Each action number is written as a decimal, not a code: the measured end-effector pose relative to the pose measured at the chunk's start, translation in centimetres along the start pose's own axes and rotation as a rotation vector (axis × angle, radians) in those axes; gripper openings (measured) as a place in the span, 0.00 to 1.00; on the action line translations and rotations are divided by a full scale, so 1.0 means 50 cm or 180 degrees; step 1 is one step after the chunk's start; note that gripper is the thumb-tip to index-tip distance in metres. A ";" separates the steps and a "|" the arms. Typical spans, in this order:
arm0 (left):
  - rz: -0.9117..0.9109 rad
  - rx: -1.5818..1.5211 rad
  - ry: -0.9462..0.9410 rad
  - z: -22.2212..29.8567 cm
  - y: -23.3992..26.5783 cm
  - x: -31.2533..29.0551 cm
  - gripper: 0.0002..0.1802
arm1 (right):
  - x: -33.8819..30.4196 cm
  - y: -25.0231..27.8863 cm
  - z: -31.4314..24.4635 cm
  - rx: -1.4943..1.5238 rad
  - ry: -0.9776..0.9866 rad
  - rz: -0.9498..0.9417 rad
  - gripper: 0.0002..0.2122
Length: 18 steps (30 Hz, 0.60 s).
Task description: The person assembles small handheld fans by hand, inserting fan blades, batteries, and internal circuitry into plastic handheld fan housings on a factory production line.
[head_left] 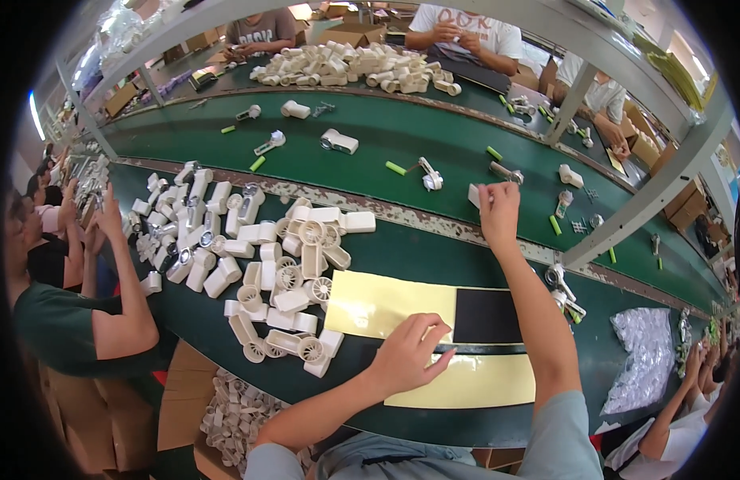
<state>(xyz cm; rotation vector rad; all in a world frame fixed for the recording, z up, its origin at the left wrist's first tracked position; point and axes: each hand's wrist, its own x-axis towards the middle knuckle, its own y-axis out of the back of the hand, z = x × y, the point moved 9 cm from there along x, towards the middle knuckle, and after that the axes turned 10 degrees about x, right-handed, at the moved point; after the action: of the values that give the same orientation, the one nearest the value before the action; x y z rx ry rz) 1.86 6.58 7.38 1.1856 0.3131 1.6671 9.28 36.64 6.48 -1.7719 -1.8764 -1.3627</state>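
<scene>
My right hand [499, 210] is stretched out to the edge of the green conveyor belt [362, 116], its fingers closed on a white plastic housing [474, 195] that is partly hidden by them. Nearer to me, my left hand [410, 352] hovers over or rests on the glossy yellow sheets [386, 300], thumb apart from the fingers and nothing in it. A black sheet [483, 317] lies beside the upper yellow one, under my right forearm. To the left spreads a heap of white fan housings [290, 276], some with round vented ends.
On the belt lie light-green cylinders [395, 168], small motor assemblies [431, 176] and a white housing [339, 142]. A grey post [618, 212] stands at right, near a clear plastic bag [642, 356]. A cardboard box [186, 388] of white parts sits lower left. Co-workers surround the line.
</scene>
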 end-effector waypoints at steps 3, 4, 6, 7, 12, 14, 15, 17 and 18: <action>-0.0101 0.0104 0.0179 -0.002 0.026 0.007 0.19 | 0.020 -0.068 -0.015 -0.0489 0.0364 -0.0302 0.07; -0.0183 0.0158 0.0343 -0.006 0.036 0.008 0.19 | 0.027 -0.084 -0.070 -0.0519 0.0633 -0.0185 0.08; -0.0309 0.0232 0.0425 0.001 0.068 0.030 0.18 | 0.041 -0.131 -0.119 -0.0176 0.0824 -0.0361 0.12; -0.0313 0.0403 0.0464 0.005 0.093 0.043 0.19 | 0.045 -0.176 -0.132 -0.0009 0.0604 -0.0704 0.16; -0.0267 0.1597 0.0095 -0.086 0.127 0.186 0.19 | 0.036 -0.302 -0.050 -0.0069 -0.0463 -0.0956 0.20; -0.0568 0.2772 0.0027 -0.186 0.095 0.233 0.18 | 0.029 -0.315 -0.031 -0.0201 -0.0264 -0.1189 0.15; -0.0909 0.3226 0.0056 -0.241 0.069 0.240 0.17 | 0.024 -0.300 -0.046 -0.0129 -0.0205 -0.0988 0.11; -0.1218 0.3700 0.0129 -0.330 0.033 0.234 0.17 | 0.008 -0.274 -0.084 -0.0009 -0.0137 -0.0927 0.10; -0.1485 0.3880 0.0194 -0.372 0.007 0.224 0.18 | -0.001 -0.251 -0.099 0.0066 -0.0113 -0.0893 0.10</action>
<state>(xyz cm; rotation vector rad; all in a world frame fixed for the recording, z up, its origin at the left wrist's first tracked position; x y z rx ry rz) -13.44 21.80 4.82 1.7028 1.6613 1.0208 -3.73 35.00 3.40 -1.5778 -2.2169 -1.4022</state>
